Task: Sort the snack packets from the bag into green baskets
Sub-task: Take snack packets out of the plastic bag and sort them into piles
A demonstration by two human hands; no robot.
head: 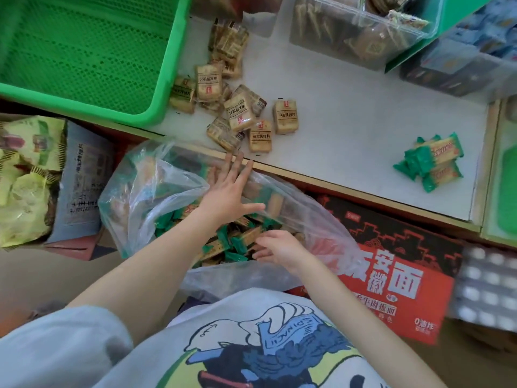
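A clear plastic bag full of green-and-tan snack packets lies open below the shelf edge. My left hand stretches over the bag's mouth with straight, spread fingers and holds nothing. My right hand reaches into the bag from the right, its fingers loosely bent among the packets; no packet is plainly gripped. A heap of beige packets lies on the white shelf. A small pile of green packets sits on the shelf at the right. An empty green basket stands at the upper left.
Clear bins of biscuits and a bin of blue packets stand at the shelf's back. A red-and-black noodle carton lies right of the bag. Yellow-green snack bags and a grey carton sit at the left.
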